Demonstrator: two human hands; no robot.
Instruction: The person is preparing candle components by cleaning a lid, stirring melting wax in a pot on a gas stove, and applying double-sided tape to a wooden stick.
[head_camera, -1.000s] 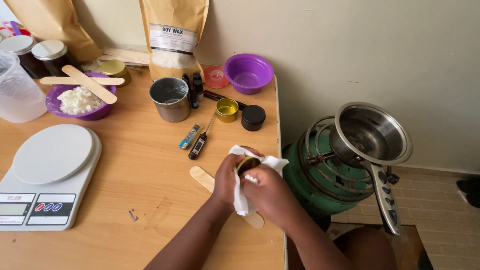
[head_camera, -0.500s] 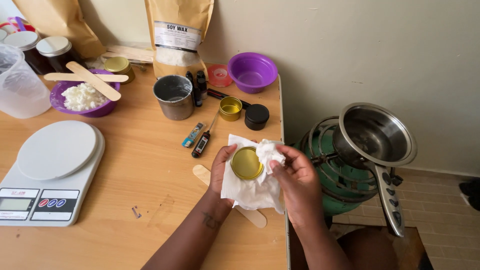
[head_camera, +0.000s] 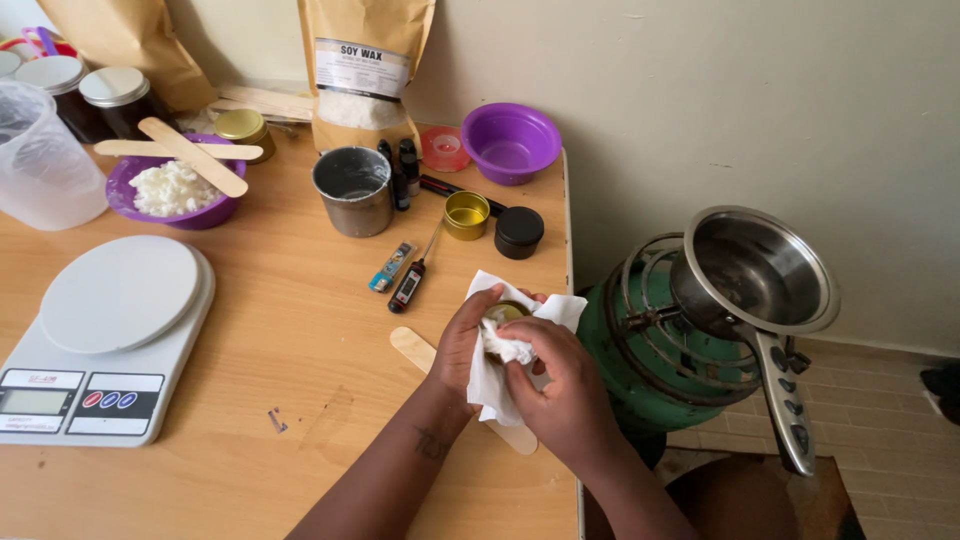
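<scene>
Left hand (head_camera: 462, 345) grips gold tin (head_camera: 503, 313); right hand (head_camera: 556, 372) presses tissue (head_camera: 492, 385) inside, wiping; next, rotate tin.

Small round gold tin (head_camera: 503, 313), mostly wrapped in a crumpled white tissue (head_camera: 490, 385); only a sliver of rim shows between the fingers (head_camera: 520, 335). Tissue bunches over the tin's top under the fingers, loose end hanging below them.
</scene>
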